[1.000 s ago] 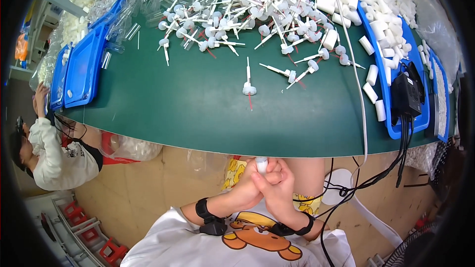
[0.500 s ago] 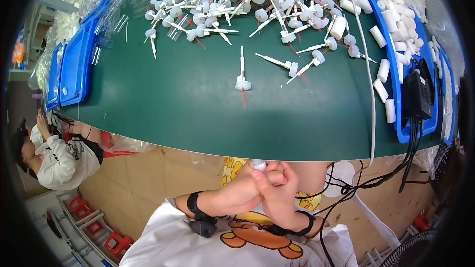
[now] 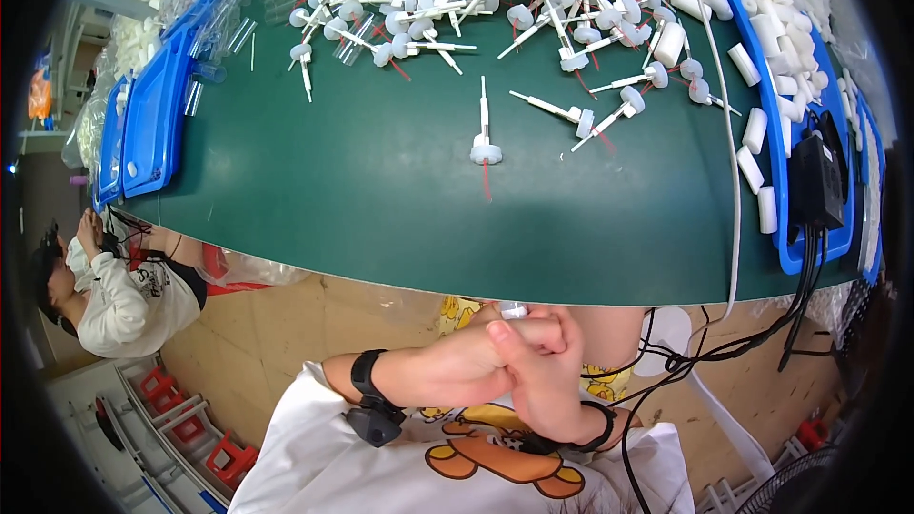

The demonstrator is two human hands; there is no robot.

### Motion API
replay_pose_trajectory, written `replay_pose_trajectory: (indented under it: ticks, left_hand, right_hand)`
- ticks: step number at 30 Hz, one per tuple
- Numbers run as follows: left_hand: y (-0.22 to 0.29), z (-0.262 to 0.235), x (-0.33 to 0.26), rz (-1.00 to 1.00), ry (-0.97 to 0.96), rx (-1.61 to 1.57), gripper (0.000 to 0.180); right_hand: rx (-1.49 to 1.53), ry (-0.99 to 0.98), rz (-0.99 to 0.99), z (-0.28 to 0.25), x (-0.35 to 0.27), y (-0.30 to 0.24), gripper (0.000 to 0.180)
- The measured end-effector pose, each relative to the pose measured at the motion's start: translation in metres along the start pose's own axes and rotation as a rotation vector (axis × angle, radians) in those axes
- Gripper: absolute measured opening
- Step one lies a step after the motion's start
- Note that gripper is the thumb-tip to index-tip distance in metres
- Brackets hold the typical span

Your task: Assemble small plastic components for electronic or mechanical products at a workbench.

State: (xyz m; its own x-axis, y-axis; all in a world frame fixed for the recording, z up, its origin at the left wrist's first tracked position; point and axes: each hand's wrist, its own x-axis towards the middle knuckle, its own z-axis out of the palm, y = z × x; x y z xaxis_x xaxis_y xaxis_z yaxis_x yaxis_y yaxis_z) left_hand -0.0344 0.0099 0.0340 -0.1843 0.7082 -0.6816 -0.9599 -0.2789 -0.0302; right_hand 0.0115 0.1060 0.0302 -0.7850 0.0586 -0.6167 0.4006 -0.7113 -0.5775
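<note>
My left hand (image 3: 466,357) and my right hand (image 3: 547,385) are clasped together just below the table's front edge, fingers wrapped over each other. A small whitish cylindrical piece (image 3: 513,309) sticks out at the far side of the closed hands; the rest of it is hidden. On the table in front lies one white stick-shaped part (image 3: 486,152) with a translucent round disc and a red thread-like tail. Two similar stick parts (image 3: 578,120) lie to its right, apart from my hands.
A heap of stick parts (image 3: 419,19) covers the back of the green table (image 3: 333,200). White cylinders (image 3: 754,130) lie beside a blue tray (image 3: 790,252) at right, with a black box (image 3: 817,181) and cables. Blue trays (image 3: 152,133) stand at left. Another person (image 3: 133,300) sits at far left.
The view has shifted slightly, moving the table things a little to the right. My clasped hands have turned a little, and less of the piece's end shows between them.
</note>
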Motion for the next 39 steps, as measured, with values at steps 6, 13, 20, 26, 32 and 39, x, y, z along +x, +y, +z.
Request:
replay_pose_trajectory:
  ticks: [6, 13, 20, 26, 32, 39]
  left_hand:
    - [-0.014, -0.002, 0.012, 0.208, -0.091, 0.084, 0.007]
    - [-0.007, -0.032, 0.024, 0.366, -0.125, 0.279, 0.022]
    - [-0.016, -0.118, 0.019, 0.554, 0.167, 0.155, 0.009]
    - [-0.004, -0.178, 0.008, 0.707, 0.405, -0.13, 0.016]
    - [-0.006, -0.176, 0.008, 0.714, 0.432, -0.097, 0.018]
    - [-0.009, -0.129, 0.038, 0.771, 0.261, -0.022, 0.015]
  right_hand:
    - [-0.134, -0.082, 0.036, -0.011, 0.009, -0.007, 0.034]
    - [-0.491, -0.269, -0.228, -0.033, 0.02, 0.005, 0.043]
    - [-0.677, -0.251, -0.289, -0.071, 0.015, 0.006, 0.059]
    - [-0.578, -0.254, -0.227, -0.07, 0.007, -0.003, 0.049]
    - [-0.908, -0.344, -0.399, -0.065, -0.008, 0.005, 0.027]
    - [-1.115, -0.664, -0.361, -0.048, -0.027, 0.02, 0.025]
